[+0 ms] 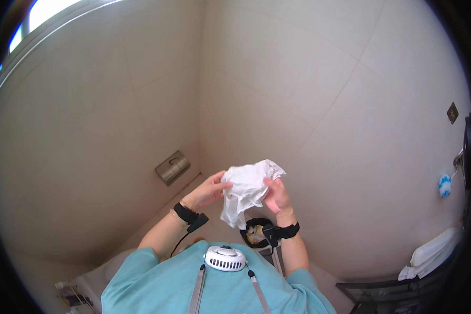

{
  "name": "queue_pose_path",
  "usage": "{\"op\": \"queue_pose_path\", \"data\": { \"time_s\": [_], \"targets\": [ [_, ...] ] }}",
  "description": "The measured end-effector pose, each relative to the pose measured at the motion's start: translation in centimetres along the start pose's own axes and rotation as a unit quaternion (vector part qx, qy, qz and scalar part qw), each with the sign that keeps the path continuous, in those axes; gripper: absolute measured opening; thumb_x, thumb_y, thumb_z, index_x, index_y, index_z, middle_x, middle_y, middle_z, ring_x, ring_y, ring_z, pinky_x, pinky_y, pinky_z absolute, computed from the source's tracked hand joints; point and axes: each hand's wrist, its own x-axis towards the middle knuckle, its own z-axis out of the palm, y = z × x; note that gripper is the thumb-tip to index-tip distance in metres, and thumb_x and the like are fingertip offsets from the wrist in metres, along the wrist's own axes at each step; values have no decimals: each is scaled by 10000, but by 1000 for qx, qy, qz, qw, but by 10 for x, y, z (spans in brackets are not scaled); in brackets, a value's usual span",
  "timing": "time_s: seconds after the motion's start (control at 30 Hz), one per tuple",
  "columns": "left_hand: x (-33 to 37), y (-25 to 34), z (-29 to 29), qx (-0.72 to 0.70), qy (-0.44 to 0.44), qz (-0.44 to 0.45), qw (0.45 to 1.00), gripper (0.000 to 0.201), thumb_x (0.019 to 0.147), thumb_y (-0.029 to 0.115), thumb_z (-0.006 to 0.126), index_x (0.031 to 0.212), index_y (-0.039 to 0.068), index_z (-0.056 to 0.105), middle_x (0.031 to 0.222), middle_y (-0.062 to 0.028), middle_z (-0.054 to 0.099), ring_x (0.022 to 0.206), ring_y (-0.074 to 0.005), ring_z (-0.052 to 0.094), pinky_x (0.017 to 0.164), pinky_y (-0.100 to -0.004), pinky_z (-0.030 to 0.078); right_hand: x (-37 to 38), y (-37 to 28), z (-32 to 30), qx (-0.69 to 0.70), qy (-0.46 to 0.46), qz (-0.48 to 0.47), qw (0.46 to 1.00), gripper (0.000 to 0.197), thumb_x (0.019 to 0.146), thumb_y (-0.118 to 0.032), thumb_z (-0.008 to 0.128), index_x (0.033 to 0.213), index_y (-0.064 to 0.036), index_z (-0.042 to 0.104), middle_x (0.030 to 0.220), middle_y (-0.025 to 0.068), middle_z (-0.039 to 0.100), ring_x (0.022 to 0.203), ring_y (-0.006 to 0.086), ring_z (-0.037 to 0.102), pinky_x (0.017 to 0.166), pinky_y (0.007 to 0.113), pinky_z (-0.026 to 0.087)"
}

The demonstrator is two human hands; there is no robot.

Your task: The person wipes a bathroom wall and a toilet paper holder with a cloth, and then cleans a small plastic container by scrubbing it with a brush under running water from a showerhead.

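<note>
A thin, crumpled white sheet [246,184] hangs between my two hands in front of my chest. Whether it is a soft cloth or a plastic bag, I cannot tell. My left hand [210,189] pinches its left edge, thumb lying on the near face. On the other side my right hand [276,195] grips the right edge, its thumb also in front. A loose fold droops from the lower left of the sheet. Each wrist wears a black strap with a small device. Fingers behind the sheet are partly hidden.
Below my right wrist stands a bin with a black liner [246,238], holding crumpled waste. A metal paper holder [173,168] is fixed to the left wall. At right are a hanging blue-and-white ball [445,186], a white towel [429,255] and a black rack [387,290].
</note>
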Motion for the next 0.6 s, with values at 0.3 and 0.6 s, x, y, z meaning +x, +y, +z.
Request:
{"op": "queue_pose_path", "data": {
  "time_s": [0.3, 0.6],
  "targets": [
    [18, 69, 5, 380, 43, 183, 906, 251, 758, 19, 639, 990, -16, 549, 876, -45, 618, 792, -101, 585, 702, -253, 488, -5, -49, 32, -490, 41, -291, 821, 124, 777, 18, 568, 893, -17, 596, 926, 84, 607, 843, 177, 589, 730, 279, 477],
    [2, 154, 62, 477, -209, 284, 805, 200, 622, -140, 567, 675, 47, 614, 894, -64, 604, 816, -187, 577, 655, -273, 471, -54, -87, 67, -741, -360, -363, 435, 231, 732, -262, 615, 932, -145, 617, 1106, 27, 564, 1005, 160, 514, 853, 330, 401]
  ]
}}
